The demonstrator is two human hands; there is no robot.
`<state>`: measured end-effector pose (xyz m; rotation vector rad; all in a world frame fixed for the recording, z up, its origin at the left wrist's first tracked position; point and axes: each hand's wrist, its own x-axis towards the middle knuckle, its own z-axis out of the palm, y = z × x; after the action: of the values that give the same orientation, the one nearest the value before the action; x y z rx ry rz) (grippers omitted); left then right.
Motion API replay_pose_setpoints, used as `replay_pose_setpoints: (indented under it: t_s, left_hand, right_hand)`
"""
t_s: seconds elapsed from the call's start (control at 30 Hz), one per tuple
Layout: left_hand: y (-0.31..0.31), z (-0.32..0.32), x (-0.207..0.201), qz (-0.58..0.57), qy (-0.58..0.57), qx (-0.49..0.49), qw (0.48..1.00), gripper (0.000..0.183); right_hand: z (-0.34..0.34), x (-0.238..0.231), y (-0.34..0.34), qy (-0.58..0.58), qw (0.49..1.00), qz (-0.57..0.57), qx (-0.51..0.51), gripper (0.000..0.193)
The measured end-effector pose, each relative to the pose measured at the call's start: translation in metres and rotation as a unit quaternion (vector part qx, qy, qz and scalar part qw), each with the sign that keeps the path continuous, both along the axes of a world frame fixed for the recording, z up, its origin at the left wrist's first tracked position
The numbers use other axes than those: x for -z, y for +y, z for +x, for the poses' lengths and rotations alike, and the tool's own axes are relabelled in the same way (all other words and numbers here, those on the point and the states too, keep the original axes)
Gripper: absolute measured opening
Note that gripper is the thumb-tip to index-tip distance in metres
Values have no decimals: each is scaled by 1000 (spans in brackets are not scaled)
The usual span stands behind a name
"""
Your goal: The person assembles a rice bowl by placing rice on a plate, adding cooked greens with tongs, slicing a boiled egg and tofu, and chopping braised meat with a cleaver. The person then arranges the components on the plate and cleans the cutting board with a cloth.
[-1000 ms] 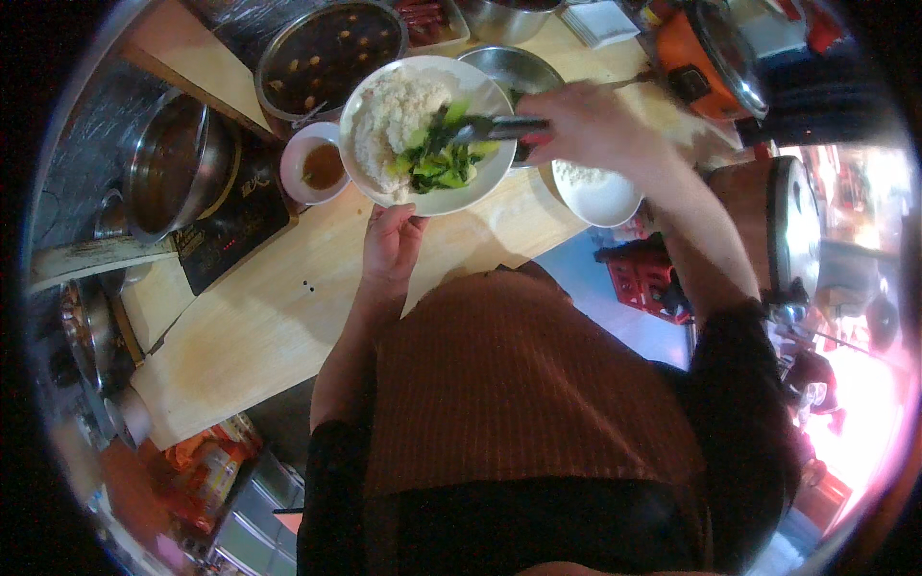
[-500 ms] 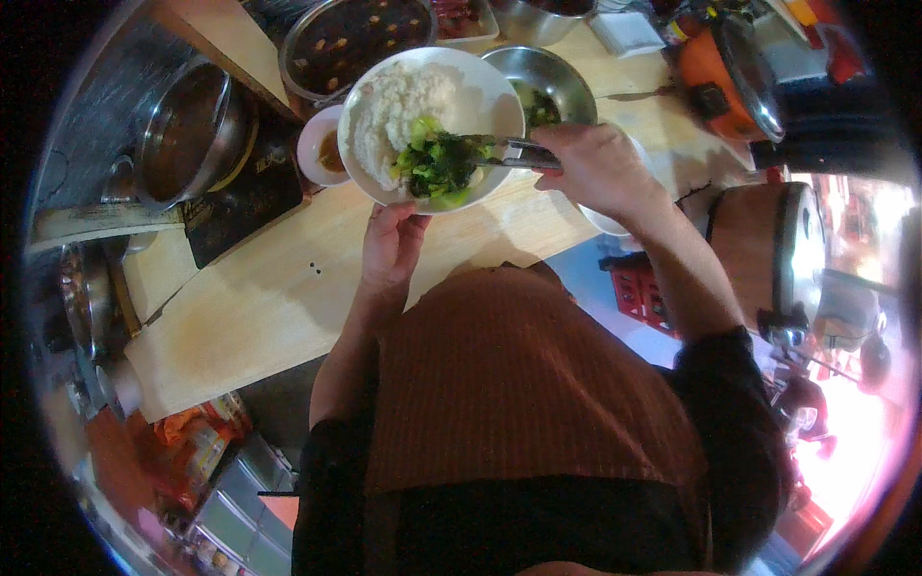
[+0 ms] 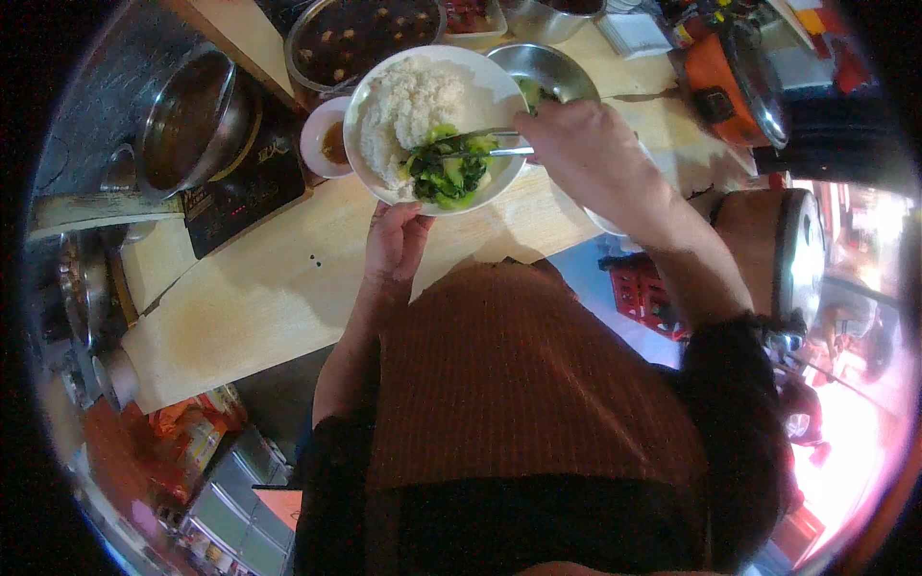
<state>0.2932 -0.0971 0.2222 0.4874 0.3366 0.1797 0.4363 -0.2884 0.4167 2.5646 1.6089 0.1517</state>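
My left hand (image 3: 396, 240) grips the near rim of a white plate (image 3: 497, 91), thumb on top and fingers underneath. White rice (image 3: 408, 108) is heaped on the plate's left side. Cooked green vegetables (image 3: 456, 178) lie beside the rice, toward the near edge. In my right hand (image 3: 591, 158) is a pair of metal tongs (image 3: 501, 142), held from the right with the tips in the greens. Behind the plate, partly covered by it and by my right hand, stands a steel bowl (image 3: 567, 72) with some greens inside.
Just left of the plate sits a pink-rimmed bowl (image 3: 315, 144) of brown sauce. A wide pot (image 3: 360, 38) of dark broth is behind it. Far left, a steel pan (image 3: 182, 130) rests on a black induction cooker (image 3: 250, 202). An orange cooker (image 3: 720, 82) stands at the back right.
The tongs have turned and their tips sit further left and higher in the greens. My right hand has shifted up and left. The greens are spread a little wider.
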Motion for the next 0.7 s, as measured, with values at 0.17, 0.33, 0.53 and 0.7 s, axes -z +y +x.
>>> replay_pose_setpoints:
  t_s: [0.17, 0.33, 0.53, 0.7]
  left_hand:
    - [0, -2, 6, 16, 16, -7, 1000, 58]
    - [2, -2, 16, 8, 8, -12, 1000, 49]
    - [13, -16, 19, 8, 46, -18, 999, 54]
    - [17, -34, 11, 63, 62, -54, 995, 59]
  right_hand:
    - [-1, -23, 0, -72, 997, -22, 19, 19]
    - [8, -38, -10, -59, 998, 16, -4, 23]
    - [90, 10, -54, -104, 983, -29, 148, 22]
    - [141, 137, -77, -15, 946, -229, 228, 22]
